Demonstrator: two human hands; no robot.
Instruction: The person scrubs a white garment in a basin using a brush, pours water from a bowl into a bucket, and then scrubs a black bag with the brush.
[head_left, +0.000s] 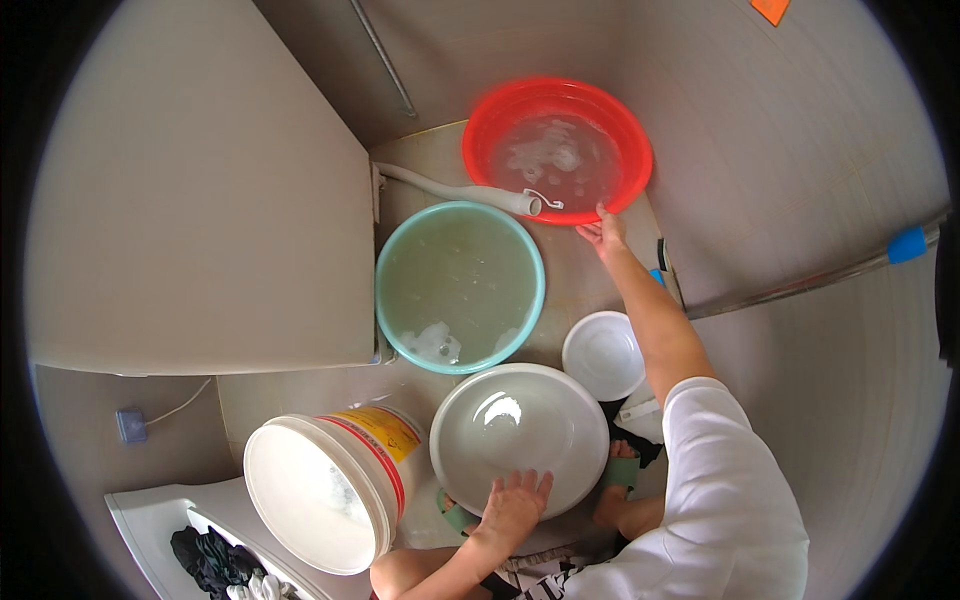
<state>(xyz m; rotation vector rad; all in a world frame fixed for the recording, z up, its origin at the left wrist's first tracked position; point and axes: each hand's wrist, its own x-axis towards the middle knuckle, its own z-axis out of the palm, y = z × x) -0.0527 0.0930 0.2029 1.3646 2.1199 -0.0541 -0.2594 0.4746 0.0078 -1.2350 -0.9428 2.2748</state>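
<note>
My right hand (607, 229) reaches forward and grips the near rim of a red plastic basin (476, 154), thumb over the edge and fingers outside. Cloudy water with foam patches lies in that basin. My left hand (516, 501) is spread, palm down, at the near side of a white basin (450, 420) that holds clear-looking liquid; whether it touches the rim I cannot tell. Between these stands a turquoise basin (384, 300) full of murky, slightly foamy water. A grey drain hose (465, 193) runs to the red basin's rim, with a white hook clip (547, 199) by its mouth.
A large pale appliance or cabinet (202, 195) stands at left. A white bucket (390, 450) with a red and yellow label leans near my knee. A small white bowl (600, 356) sits at right. Dark cloth (210, 559) lies in a white tub (150, 517). Walls enclose the floor.
</note>
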